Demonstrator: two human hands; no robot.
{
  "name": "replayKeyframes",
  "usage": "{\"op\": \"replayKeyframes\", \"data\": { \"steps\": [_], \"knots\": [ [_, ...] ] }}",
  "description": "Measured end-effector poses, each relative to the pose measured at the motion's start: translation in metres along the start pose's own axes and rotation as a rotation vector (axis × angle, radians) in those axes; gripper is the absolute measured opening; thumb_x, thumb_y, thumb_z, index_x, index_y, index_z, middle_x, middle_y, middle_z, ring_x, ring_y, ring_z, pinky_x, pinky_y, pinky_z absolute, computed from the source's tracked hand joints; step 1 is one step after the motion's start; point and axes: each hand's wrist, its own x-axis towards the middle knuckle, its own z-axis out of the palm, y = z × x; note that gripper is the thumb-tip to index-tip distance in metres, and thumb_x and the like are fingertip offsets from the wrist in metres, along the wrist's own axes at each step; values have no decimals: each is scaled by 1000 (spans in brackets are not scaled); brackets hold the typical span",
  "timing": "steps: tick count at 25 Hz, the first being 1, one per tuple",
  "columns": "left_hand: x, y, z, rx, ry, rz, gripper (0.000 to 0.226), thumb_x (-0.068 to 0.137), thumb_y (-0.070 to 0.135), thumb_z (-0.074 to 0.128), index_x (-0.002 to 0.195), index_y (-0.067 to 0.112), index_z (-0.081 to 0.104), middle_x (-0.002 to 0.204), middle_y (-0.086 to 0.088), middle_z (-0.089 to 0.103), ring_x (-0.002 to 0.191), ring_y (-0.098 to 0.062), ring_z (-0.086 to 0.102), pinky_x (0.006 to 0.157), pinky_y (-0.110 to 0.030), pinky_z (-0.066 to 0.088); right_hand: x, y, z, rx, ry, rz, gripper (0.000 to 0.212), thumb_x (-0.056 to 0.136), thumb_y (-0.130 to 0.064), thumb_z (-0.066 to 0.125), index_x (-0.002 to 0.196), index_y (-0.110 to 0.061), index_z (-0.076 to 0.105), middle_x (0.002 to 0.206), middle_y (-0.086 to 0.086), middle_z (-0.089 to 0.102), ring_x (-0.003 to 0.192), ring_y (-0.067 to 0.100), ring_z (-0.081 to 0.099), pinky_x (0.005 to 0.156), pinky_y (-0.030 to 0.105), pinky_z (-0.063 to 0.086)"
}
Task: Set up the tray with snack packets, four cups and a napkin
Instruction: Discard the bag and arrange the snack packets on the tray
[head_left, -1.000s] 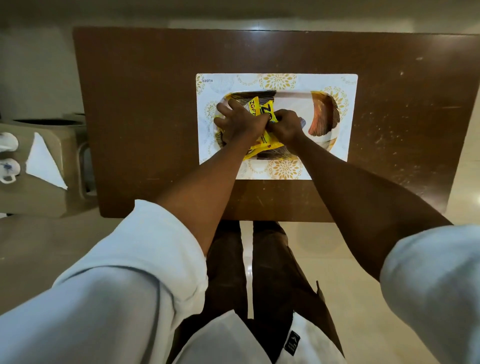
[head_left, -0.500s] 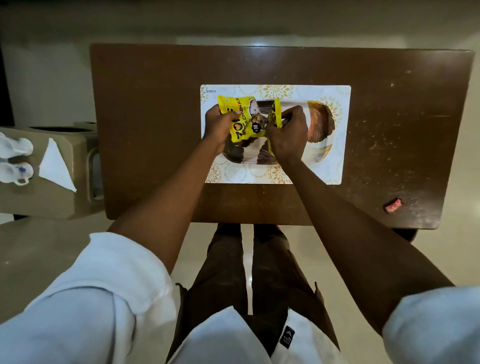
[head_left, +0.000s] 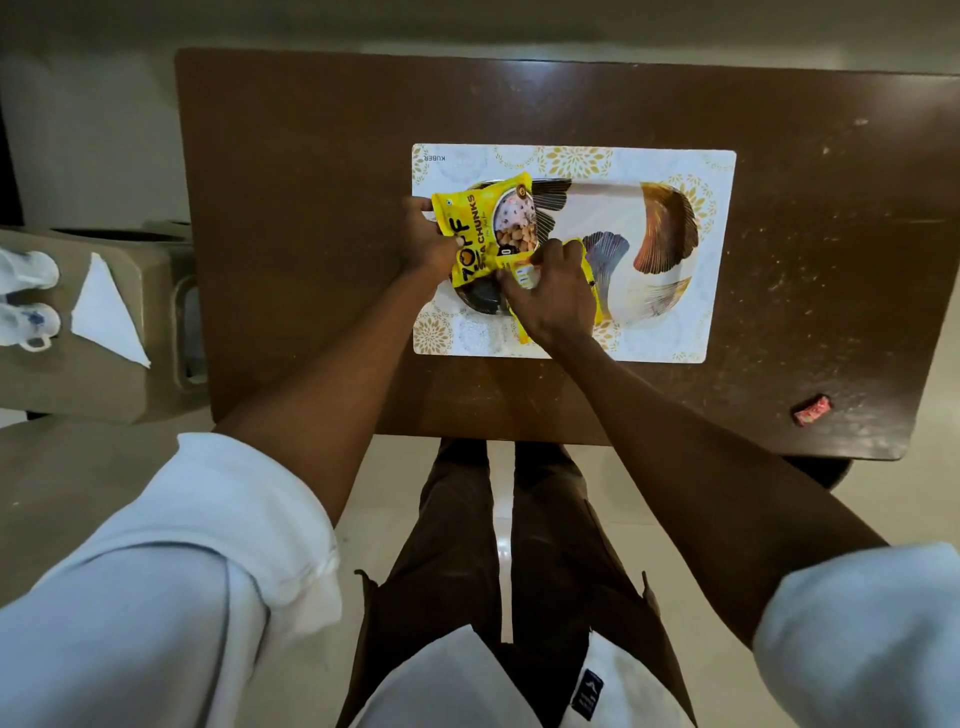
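Note:
A white tray (head_left: 670, 166) with gold flowers and a feather-patterned oval well lies on the brown table (head_left: 311, 208). My left hand (head_left: 428, 241) grips a yellow snack packet (head_left: 478, 223), face up over the tray's left end. My right hand (head_left: 553, 299) holds a second yellow packet (head_left: 592, 291), mostly hidden under the hand, at the tray's front. Far left, a folded white napkin (head_left: 106, 312) and two white cups (head_left: 28, 296) sit on a beige stand.
The beige stand (head_left: 83, 384) abuts the table's left edge. A small red wrapped sweet (head_left: 811, 410) lies near the table's front right corner. My legs are below the table's front edge.
The two packets, held together a second ago, are pulled apart. The left one has turned face up to the left; my right hand has drawn the other toward the tray's front.

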Motion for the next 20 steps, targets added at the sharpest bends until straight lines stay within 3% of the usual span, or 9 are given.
{"op": "replayKeyframes", "data": {
  "steps": [2,4,8,12,14,17,20],
  "knots": [
    [4,2,-4,-1,12,15,47,86,-12,66,118,14,42,78,2,60,67,-7,61,76,-40,57,14,-1,-2,58,65,19,50,90,-56,62,109,-10,60,114,10,56,97,31,61,69,36,46],
    [5,3,-7,-33,-8,27,47,85,-7,74,119,9,45,85,-5,65,63,-6,64,70,-34,58,38,0,-6,141,119,91,50,91,-55,63,111,-10,62,114,10,60,102,31,62,78,41,50],
    [1,3,2,22,-27,86,64,72,-1,88,122,2,48,117,-19,70,103,-27,71,83,-37,59,81,-7,-7,269,-98,301,75,76,-74,71,120,-14,61,118,4,69,110,26,66,96,46,54],
    [6,5,5,131,-50,182,60,75,-8,81,123,6,47,102,-10,70,99,-27,71,82,-44,59,93,-4,2,191,-187,272,80,72,-66,82,126,-13,54,122,4,69,115,27,65,101,50,50],
    [11,5,2,84,-30,152,58,78,-15,72,127,7,48,100,-15,66,96,-30,70,77,-45,58,92,-3,4,156,-174,286,81,72,-67,81,125,-13,53,123,4,69,116,28,65,102,52,48],
    [20,6,-2,41,12,97,50,83,-16,65,129,3,59,100,-15,67,91,-22,69,76,-37,58,91,-10,5,174,-131,305,70,73,-62,82,118,-16,56,119,1,69,113,26,65,101,51,46],
    [28,9,-4,57,16,160,20,87,0,74,107,0,74,89,-10,69,84,-14,62,76,-29,53,94,-11,3,418,-90,313,42,77,-36,85,99,-19,53,104,8,73,98,30,72,92,56,54]
  ]
}}
